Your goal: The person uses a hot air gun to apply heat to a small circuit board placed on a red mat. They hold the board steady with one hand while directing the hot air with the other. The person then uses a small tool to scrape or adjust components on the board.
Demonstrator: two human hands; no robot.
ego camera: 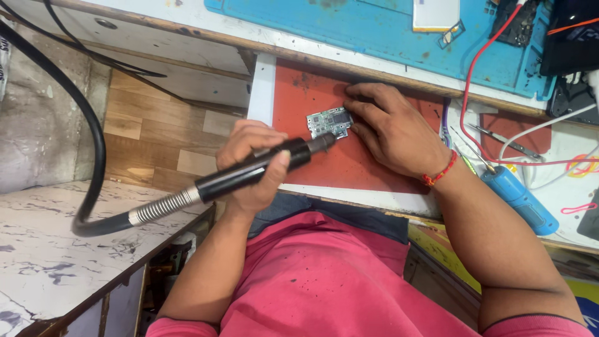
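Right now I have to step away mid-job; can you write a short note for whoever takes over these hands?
Left hand: gripped around the black rotary handpiece; its tip is at the lower edge of the circuit board, whether touching cannot be told.
Right hand: flat on the red mat, fingertips pinning the board's right side.
The board lies on the mat near the bench edge. The handpiece's flexible shaft loops off to the left.
Done: board placed and held, tool brought to it.
Left: any work on the board; no marks can be made out from here.
Nearby: blue tool and tweezers to the right.
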